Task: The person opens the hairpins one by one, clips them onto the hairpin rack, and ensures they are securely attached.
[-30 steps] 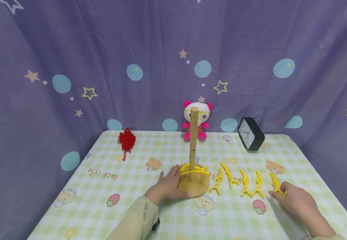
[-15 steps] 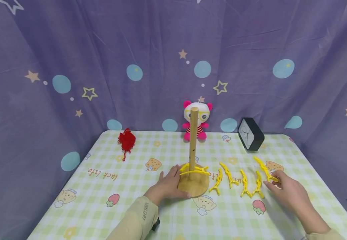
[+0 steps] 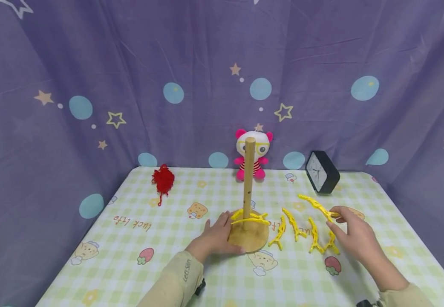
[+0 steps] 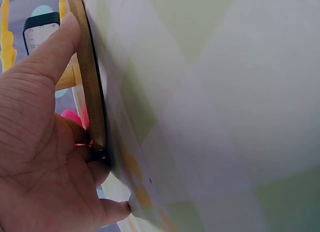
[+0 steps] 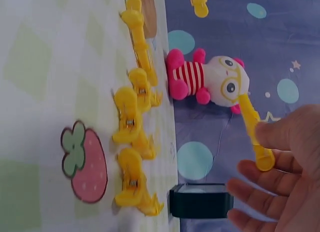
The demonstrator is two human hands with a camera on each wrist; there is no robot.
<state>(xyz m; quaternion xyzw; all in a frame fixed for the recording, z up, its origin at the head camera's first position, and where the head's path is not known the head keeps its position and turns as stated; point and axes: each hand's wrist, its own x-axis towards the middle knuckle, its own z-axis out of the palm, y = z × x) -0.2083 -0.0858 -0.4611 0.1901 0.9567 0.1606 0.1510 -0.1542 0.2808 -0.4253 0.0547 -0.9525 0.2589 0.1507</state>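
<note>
The head view has red yarn furthest left, lying in a loose tangle near the back of the table, which wears a green-checked cloth. Next comes a pale sleeve, and from it the left hand, gripping the left side of the round wooden base; in the left wrist view the thumb lies along its rim and the other fingers bend at its far edge. From the base rises an upright wooden post, with yellow clips low around it, one arm passing across its front; whether they bite the post or only rest there is hard to make out. Behind the post, and partly hidden by it, a pink-and-white panda sits before the purple curtain.

To the right of the base, four loose clips lie on the table in an uneven row, the last partly covered by the right fingers. Above the row is the held clip, raised clear of the table, its long end pointing left and away. Behind it stands a black clock, its white dial turned leftward. Rightmost is the right hand, pinching the held clip at its handle end between thumb and fingers.
</note>
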